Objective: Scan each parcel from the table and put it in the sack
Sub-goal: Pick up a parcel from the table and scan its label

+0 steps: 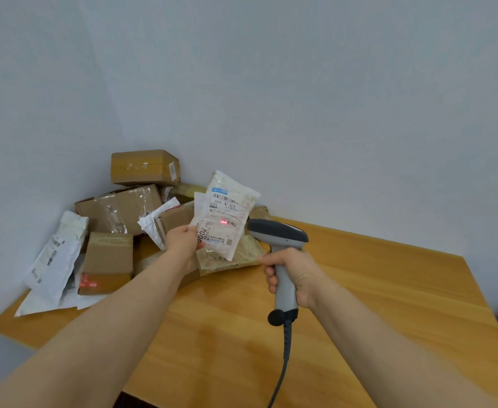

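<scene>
Parcel (225, 214): a flat, creased white pouch, its label (225, 201) facing near, held upright above the tabletop (359, 290) and pinched at its lower left corner by the left hand (183, 242). The right hand (293, 275) is wrapped round the scanner (280, 245). A red spot (224, 221) on the label suggests scanning is under way. The pile (118, 213) of boxes and mailers, far left, remains; the sack is not in view.

Parcel pile (118, 228) crowding bench (374, 290) corner against wall; bench right of pile and nearer than pile lying open.
</scene>
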The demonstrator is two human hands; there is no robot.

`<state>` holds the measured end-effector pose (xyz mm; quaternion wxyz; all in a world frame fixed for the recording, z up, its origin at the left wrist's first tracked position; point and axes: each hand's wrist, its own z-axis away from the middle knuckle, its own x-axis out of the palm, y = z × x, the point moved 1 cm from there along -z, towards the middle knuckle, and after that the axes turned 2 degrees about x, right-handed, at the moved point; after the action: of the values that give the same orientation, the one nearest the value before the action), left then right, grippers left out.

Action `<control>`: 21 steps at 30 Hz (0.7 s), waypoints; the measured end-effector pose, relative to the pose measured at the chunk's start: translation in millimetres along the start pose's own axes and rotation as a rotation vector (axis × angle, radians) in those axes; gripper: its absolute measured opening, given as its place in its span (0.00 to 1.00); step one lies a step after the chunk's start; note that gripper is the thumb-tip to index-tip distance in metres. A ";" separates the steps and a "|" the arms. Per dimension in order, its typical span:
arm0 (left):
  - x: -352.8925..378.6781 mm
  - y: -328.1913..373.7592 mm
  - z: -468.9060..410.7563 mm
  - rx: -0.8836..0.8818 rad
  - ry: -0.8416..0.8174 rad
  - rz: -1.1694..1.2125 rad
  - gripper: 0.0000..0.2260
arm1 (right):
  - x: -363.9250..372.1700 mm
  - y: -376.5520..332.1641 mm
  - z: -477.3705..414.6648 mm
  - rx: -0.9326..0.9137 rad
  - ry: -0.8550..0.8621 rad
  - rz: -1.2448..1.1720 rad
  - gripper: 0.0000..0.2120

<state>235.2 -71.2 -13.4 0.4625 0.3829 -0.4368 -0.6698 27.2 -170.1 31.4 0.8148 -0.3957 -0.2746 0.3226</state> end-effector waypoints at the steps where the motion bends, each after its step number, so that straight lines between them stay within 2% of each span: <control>1: 2.4 -1.0 -0.3 -0.007 -0.011 0.003 0.13 | -0.5 1.1 -0.3 0.004 0.006 -0.006 0.12; 6: 25.0 -12.1 -0.6 -0.065 -0.070 -0.036 0.11 | -13.6 11.2 1.4 0.024 0.081 -0.085 0.06; 10: 61.8 -33.2 11.3 -0.112 -0.180 -0.087 0.09 | -45.6 33.4 11.2 -0.015 0.283 -0.266 0.07; 15: 136.6 -58.6 78.2 -0.192 -0.444 -0.066 0.06 | -116.4 74.1 46.2 -0.100 0.595 -0.435 0.09; 21: 225.4 -85.9 211.6 -0.336 -0.802 -0.113 0.05 | -208.0 105.6 116.1 -0.205 0.790 -0.435 0.10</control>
<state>-46.2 -221.0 -49.9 0.2745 0.0353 -0.4454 -0.8515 -220.3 -219.8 -33.1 0.8625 -0.4999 -0.0503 -0.0602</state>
